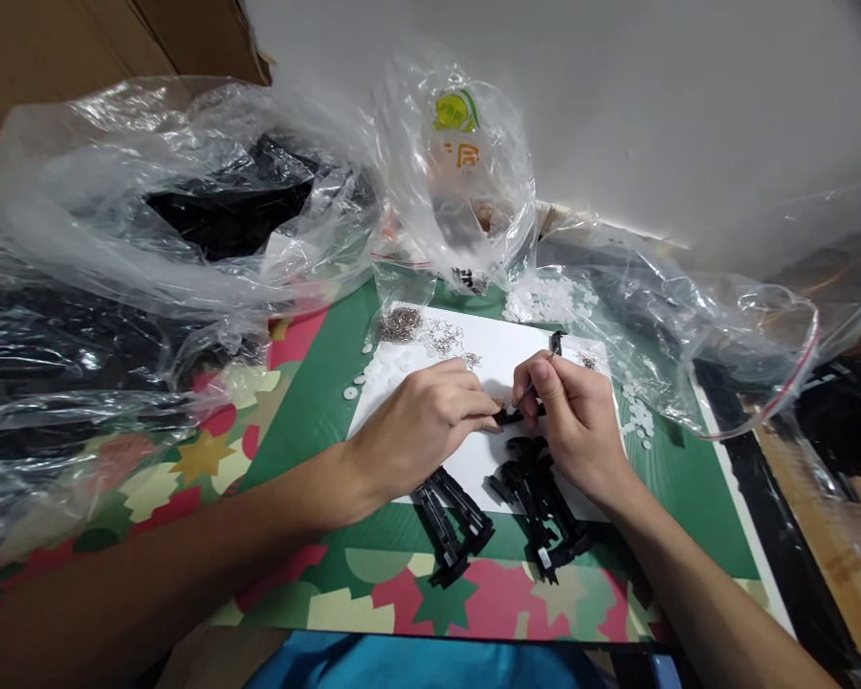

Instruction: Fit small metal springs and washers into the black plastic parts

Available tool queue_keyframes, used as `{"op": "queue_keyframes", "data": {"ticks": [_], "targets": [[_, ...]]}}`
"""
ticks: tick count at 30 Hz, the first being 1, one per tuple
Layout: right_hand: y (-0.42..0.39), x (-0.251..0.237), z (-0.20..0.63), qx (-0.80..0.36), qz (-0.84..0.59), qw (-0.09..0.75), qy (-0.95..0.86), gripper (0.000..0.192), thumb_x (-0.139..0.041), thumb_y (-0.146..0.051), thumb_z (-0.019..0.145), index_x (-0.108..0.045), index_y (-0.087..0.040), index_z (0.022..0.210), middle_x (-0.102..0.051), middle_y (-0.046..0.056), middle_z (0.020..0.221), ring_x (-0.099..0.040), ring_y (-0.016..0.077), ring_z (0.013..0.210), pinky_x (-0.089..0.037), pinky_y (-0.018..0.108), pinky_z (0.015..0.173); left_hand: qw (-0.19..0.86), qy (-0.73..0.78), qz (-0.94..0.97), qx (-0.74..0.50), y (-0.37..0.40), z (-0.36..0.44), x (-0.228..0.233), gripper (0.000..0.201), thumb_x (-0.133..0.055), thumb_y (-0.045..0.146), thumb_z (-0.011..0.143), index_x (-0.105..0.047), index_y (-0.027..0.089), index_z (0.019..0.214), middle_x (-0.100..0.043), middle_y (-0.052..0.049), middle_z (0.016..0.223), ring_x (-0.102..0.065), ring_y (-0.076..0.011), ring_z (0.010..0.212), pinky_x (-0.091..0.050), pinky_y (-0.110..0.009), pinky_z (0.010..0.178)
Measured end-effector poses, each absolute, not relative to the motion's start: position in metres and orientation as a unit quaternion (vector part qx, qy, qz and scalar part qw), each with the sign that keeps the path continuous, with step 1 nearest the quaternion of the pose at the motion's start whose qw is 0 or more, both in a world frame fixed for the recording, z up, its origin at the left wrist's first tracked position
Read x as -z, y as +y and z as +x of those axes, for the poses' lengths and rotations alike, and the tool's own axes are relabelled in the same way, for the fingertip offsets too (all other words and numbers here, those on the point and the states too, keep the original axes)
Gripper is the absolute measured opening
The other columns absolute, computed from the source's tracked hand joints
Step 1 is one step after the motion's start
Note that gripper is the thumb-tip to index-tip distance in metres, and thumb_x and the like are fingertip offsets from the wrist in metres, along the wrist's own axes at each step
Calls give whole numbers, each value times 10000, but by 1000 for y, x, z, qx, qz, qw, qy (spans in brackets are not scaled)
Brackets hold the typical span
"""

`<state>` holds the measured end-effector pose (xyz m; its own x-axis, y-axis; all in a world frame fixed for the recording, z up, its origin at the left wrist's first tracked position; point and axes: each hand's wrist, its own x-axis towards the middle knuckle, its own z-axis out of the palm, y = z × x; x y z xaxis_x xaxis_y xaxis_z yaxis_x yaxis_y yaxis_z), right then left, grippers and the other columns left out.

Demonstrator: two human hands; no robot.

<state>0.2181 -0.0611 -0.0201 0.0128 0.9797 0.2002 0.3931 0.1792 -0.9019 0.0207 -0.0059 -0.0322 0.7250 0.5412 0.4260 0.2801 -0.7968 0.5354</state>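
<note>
My left hand [430, 411] pinches the left end of a black plastic part [507, 417] over the white sheet [412, 485]. My right hand [578, 411] is closed around a thin pen-like tool [522, 393], its lower end at the black part; its exact kind is unclear. Below my left hand lie long black plastic pieces [445, 526], and a pile of similar black pieces [541, 498] is below my right hand. Beyond the hands are small wire springs or clips [441, 337], a denser heap of them [400, 324] and white plastic discs [384, 368].
Clear plastic bags [459, 191] stand at the back, one bag [230, 211] at left holding black items. More white discs [545, 299] spill from a zip bag [689, 335] at right. The board [301, 421] is green with a colourful patterned border. A pale wall [617, 105] rises behind.
</note>
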Motion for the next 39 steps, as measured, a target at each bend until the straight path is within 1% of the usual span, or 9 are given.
{"op": "queue_keyframes", "data": {"ticks": [8, 14, 18, 21, 25, 29, 36, 39], "targets": [[-62, 22, 217, -311, -543, 443, -642, 441, -446, -431, 1148, -602, -222, 792, -528, -29, 643, -481, 124, 540, -383, 272, 553, 219, 224, 906, -284, -5, 20, 33, 195, -735, 99, 983, -784, 172, 809, -752, -22, 781, -635, -180, 776, -507, -290, 705], [-63, 22, 216, -283, -517, 450, -671, 431, -435, -385, 1155, -571, -222, 781, -530, -23, 681, -468, 124, 578, -374, 280, 579, 229, 219, 901, -298, -5, 20, 36, 151, -747, 63, 961, -798, 154, 852, -781, -40, 841, -667, -191, 807, -539, -300, 746], [-64, 24, 217, -293, -504, 457, -672, 420, -431, -370, 1157, -556, -224, 783, -532, -17, 706, -479, 130, 604, -386, 287, 602, 238, 220, 895, -306, -5, 20, 37, 125, -760, 48, 945, -809, 154, 901, -784, -37, 845, -674, -193, 811, -548, -299, 739], [-64, 25, 218, -298, -504, 457, -669, 428, -431, -390, 1155, -555, -225, 780, -555, -6, 722, -494, 139, 618, -398, 297, 613, 243, 223, 893, -306, -6, 20, 37, 128, -746, 66, 964, -812, 170, 930, -792, -33, 865, -681, -191, 828, -558, -297, 748], [-63, 25, 218, -300, -504, 458, -668, 442, -427, -410, 1154, -562, -224, 777, -560, -6, 713, -489, 139, 611, -401, 301, 610, 233, 230, 895, -304, -6, 21, 35, 168, -711, 85, 991, -810, 177, 892, -785, -33, 835, -671, -187, 809, -555, -294, 722], [-63, 26, 217, -308, -510, 464, -655, 450, -438, -429, 1150, -565, -225, 769, -517, -17, 685, -465, 134, 592, -390, 295, 588, 227, 231, 897, -301, -5, 22, 34, 164, -729, 87, 978, -802, 168, 855, -762, -27, 787, -655, -186, 782, -541, -292, 700], [-65, 29, 216, -336, -523, 502, -602, 448, -465, -469, 1141, -594, -222, 790, -493, -24, 669, -450, 126, 558, -367, 284, 536, 232, 242, 893, -302, -7, 22, 34, 149, -764, 96, 957, -808, 175, 838, -779, -35, 823, -672, -195, 806, -550, -298, 721], [-65, 29, 216, -329, -518, 503, -608, 445, -465, -456, 1144, -590, -221, 787, -485, -25, 668, -437, 125, 558, -354, 285, 533, 230, 237, 895, -300, -7, 22, 33, 130, -785, 85, 937, -807, 161, 834, -772, -35, 808, -662, -195, 796, -542, -297, 718]]}}
